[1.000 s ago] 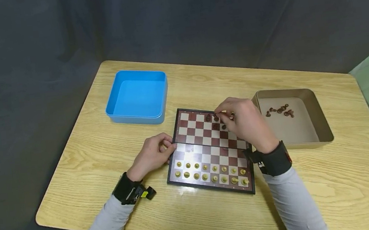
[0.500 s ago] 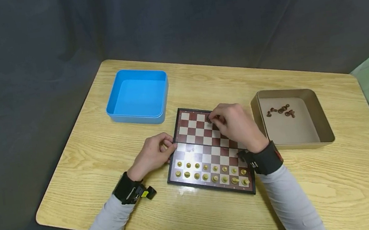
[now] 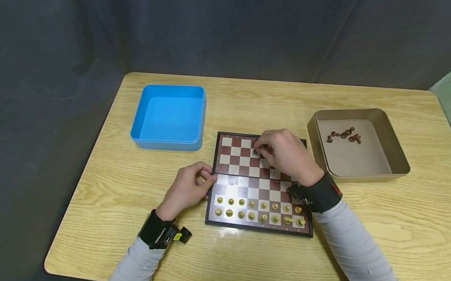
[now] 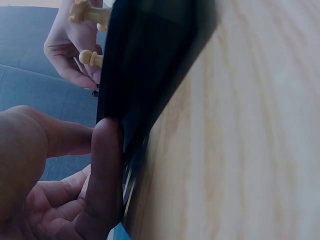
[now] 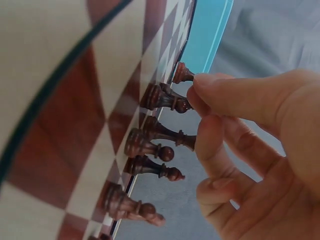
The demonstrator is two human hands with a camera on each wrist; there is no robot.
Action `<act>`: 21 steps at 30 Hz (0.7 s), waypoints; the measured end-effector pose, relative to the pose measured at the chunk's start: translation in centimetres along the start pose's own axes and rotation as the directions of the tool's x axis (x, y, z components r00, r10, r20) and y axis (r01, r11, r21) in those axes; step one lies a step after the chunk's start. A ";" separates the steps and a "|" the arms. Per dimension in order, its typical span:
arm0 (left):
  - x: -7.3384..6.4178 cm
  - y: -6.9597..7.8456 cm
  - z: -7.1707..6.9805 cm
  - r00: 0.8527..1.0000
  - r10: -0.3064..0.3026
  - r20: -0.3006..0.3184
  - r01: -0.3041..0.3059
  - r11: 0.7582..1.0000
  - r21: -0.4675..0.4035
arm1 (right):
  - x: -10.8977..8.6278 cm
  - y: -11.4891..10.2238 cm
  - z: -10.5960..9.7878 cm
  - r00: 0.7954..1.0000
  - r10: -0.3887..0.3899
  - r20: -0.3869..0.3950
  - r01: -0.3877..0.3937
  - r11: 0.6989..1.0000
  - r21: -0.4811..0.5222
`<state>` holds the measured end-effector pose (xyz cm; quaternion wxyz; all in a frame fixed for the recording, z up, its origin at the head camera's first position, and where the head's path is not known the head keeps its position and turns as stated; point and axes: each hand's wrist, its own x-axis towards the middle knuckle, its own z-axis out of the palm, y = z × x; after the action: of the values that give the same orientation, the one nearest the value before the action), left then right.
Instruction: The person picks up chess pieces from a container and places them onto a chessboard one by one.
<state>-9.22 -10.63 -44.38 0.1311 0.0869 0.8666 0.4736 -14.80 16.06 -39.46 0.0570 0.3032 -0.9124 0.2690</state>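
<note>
A folding chessboard (image 3: 234,181) lies in the middle of the table. At its left edge my left hand (image 3: 190,185) grips the rim; the left wrist view has the thumb and a finger (image 4: 106,165) on either side of the edge. Over the far half is my right hand (image 3: 287,154), its thumb and forefinger pinching a reddish-brown chess piece (image 5: 182,73) by the top, which they hide. The piece's base is right at the board. Several brown pieces, among them a bishop (image 5: 155,167) and a pawn (image 5: 145,145), stand near it.
Two rows of yellowish chess pieces (image 3: 251,215) stand on the near half. A beige box (image 3: 396,158) to the right holds several loose brown pieces (image 3: 343,135). At the back left stands a blue box (image 3: 166,142). A dark curtain (image 3: 213,30) hangs behind the table.
My right hand has moved left along the far rows, then slightly toward me, with the brown piece at its fingertips. The left hand has stayed at the board's edge.
</note>
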 end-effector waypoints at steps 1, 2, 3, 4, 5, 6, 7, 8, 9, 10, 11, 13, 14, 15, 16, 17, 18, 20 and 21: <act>0.0 0.0 0.0 1.000 0.002 0.000 -0.002 1.000 -0.001 | 0.0 0.0 0.0 1.000 -0.002 0.002 0.002 1.000 -0.003; 0.0 0.0 0.0 1.000 0.001 0.001 -0.001 1.000 -0.003 | 0.0 0.1 0.1 1.000 -0.003 0.002 0.003 1.000 -0.006; 0.0 0.0 0.0 1.000 0.001 0.002 -0.001 1.000 -0.007 | 0.0 0.1 0.1 1.000 -0.004 0.003 0.004 1.000 -0.007; -0.1 0.0 0.0 1.000 0.000 0.002 0.000 1.000 -0.009 | 0.0 0.1 0.2 1.000 -0.003 0.004 0.003 1.000 -0.008; -0.1 0.1 0.0 1.000 0.000 0.002 0.000 1.000 -0.009 | 0.0 0.1 0.2 1.000 -0.005 0.004 0.005 1.000 -0.010; -0.1 0.1 0.0 1.000 -0.001 0.002 0.001 1.000 -0.010 | 0.0 0.1 0.2 1.000 -0.006 0.003 0.006 1.000 -0.008; -0.1 0.1 0.0 1.000 -0.001 0.003 0.001 1.000 -0.010 | 0.0 0.2 0.2 1.000 -0.007 0.003 0.007 1.000 -0.010; -0.1 0.1 0.0 1.000 -0.004 0.004 0.004 1.000 -0.010 | 0.0 0.2 0.2 1.000 -0.009 0.002 0.009 1.000 -0.008; -0.1 0.1 0.0 1.000 -0.006 0.005 0.006 1.000 -0.009 | 0.0 0.1 0.2 1.000 -0.009 0.001 0.010 1.000 -0.009; -0.1 0.1 0.0 1.000 -0.005 0.006 0.005 1.000 -0.007 | 0.0 0.1 0.3 1.000 -0.010 0.000 0.010 1.000 -0.011; -0.1 0.1 0.0 1.000 -0.006 0.006 0.006 1.000 -0.006 | 0.0 0.1 0.3 1.000 -0.012 0.001 0.012 1.000 -0.012; -0.1 0.1 0.0 1.000 -0.007 0.006 0.007 1.000 -0.003 | 0.0 0.1 0.3 1.000 -0.010 0.003 0.010 1.000 -0.018; -0.1 0.1 0.0 1.000 -0.008 0.005 0.008 1.000 -0.004 | 0.0 0.1 0.3 1.000 -0.010 0.004 0.010 1.000 -0.017; -0.1 0.2 0.0 1.000 -0.009 0.005 0.009 1.000 -0.005 | 0.0 0.1 0.3 1.000 -0.010 0.004 0.010 1.000 -0.020; -0.1 0.2 0.0 1.000 -0.009 0.004 0.009 1.000 -0.006 | 0.0 0.1 0.4 1.000 -0.011 0.005 0.011 1.000 -0.017; -0.1 0.2 0.0 1.000 -0.009 0.004 0.009 1.000 -0.007 | 0.0 0.1 0.4 1.000 -0.010 0.006 0.010 1.000 -0.017; -0.1 0.2 0.0 1.000 -0.009 0.004 0.009 1.000 -0.008 | -0.1 0.1 0.4 1.000 -0.010 0.007 0.010 1.000 -0.018; -0.1 0.2 0.0 1.000 -0.011 0.004 0.011 1.000 -0.008 | -0.1 0.1 0.4 1.000 -0.012 0.007 0.012 1.000 -0.016; -0.1 0.2 0.0 1.000 -0.012 0.003 0.012 1.000 -0.008 | -0.1 0.1 0.5 1.000 -0.013 0.008 0.013 1.000 -0.017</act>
<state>-9.13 -10.57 -44.23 0.1357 0.0820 0.8649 0.4762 -14.79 15.95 -39.92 0.0579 0.3096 -0.9130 0.2595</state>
